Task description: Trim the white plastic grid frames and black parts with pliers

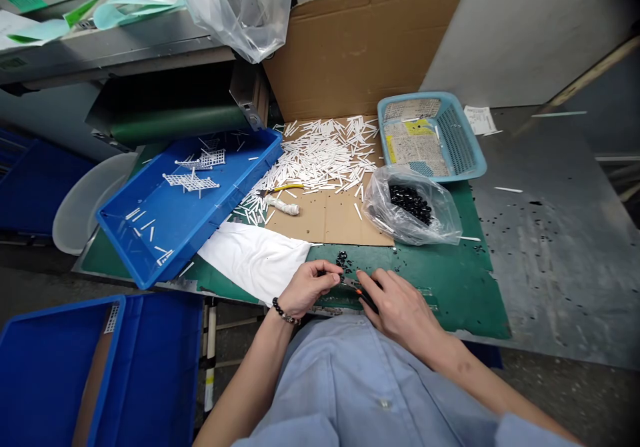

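Note:
My left hand (306,287) rests on the green mat (450,287) at the table's near edge, fingers pinched on a small dark piece I cannot make out. My right hand (397,307) is closed around a small tool with an orange and black handle (357,291), its tip pointing at the left fingertips. A little heap of small black parts (343,260) lies on the mat just beyond the two hands. A clear plastic bag (413,210) holding more black parts sits farther back on the right.
Several white sticks (325,157) are scattered on a cardboard sheet (330,217). A tilted blue tray (190,200) with white grid pieces stands left, a light blue basket (463,143) behind right, a white cloth (253,257) near left, blue bins (100,367) below.

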